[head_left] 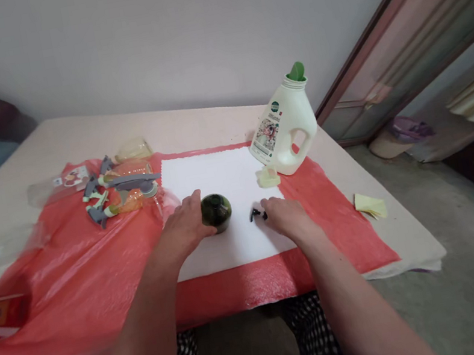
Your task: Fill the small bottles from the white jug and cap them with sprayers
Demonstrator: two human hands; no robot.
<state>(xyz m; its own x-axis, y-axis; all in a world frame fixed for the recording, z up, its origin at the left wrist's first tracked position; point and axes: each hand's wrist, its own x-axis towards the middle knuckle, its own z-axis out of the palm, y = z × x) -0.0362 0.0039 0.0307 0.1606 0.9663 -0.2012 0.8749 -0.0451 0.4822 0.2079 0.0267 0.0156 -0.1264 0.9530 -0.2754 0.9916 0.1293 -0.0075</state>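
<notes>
A dark green, rounded bottle (216, 210) stands on a white sheet (213, 172) in front of me, its top facing up towards me. My left hand (185, 223) grips the bottle from its left side, thumb in front and fingers behind. To the right of the bottle, low over the same sheet, my right hand (284, 213) is closed on a small black pump head (256, 214); part of it is hidden by the fingers. A pale cap (268, 177) lies just beyond the right hand.
A large white detergent jug (289, 122) with a green spout leans at the back right. Several spray bottles (123, 185) lie in a group at left on red plastic sheeting (71, 255). A folded yellow cloth (370, 206) is near the table's right edge.
</notes>
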